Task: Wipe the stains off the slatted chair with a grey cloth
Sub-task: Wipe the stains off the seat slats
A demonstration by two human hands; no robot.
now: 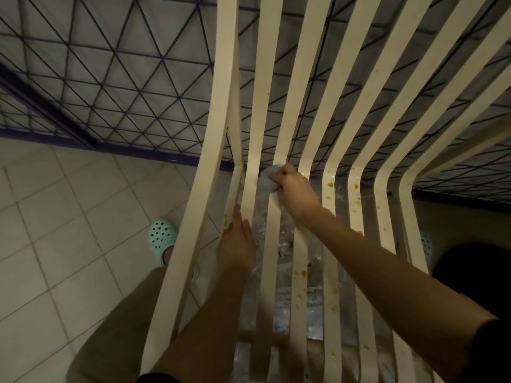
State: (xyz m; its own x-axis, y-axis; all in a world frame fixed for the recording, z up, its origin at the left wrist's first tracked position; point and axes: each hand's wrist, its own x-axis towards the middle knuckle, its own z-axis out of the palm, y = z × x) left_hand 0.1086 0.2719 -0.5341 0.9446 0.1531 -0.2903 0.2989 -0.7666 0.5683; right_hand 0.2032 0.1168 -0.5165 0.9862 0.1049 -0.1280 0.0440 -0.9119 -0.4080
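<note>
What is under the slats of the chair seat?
Through the gaps in the chair, a shiny clear plastic sheet with brown specks lies on the floor. The slats and both arms hide parts of it.

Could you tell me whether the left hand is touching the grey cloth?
Apart. The head view shows the left hand flat on a slat, with bare slat between it and the grey cloth.

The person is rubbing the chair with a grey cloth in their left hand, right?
Not quite. The head view shows the grey cloth in the right hand, rubbing the chair. The left hand just rests flat on a slat.
</note>
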